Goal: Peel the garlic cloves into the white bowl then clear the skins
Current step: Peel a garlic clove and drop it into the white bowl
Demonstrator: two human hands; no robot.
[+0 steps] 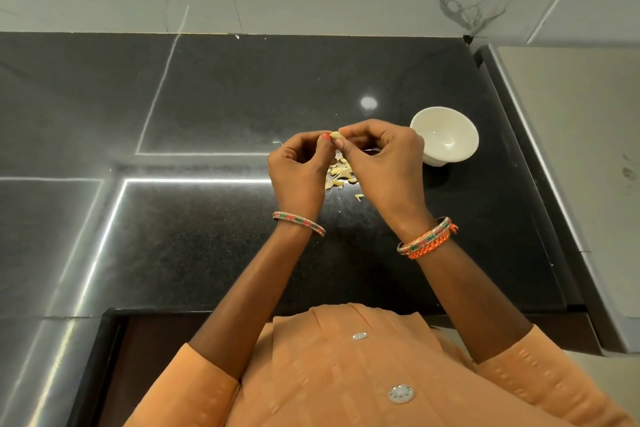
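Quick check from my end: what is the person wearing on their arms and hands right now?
Both forearms are bare. The left wrist carries one patterned bangle in pink, green and gold. The right wrist has a similar bangle plus an orange braided thread tied beside it. Peach-orange sleeves with a woven texture end near the elbows. A left hand nail is painted pink. No gloves or rings show.

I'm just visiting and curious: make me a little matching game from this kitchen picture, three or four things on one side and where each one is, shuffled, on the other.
Things:
1. garlic clove
2. white bowl
3. garlic skins
4. orange thread band

Places:
A. lying loose on the black counter under the hands
B. tied round the right wrist
C. pinched between the fingers of the left hand and the right hand
D. standing on the counter to the right of the hands

Pairs: 1-C, 2-D, 3-A, 4-B
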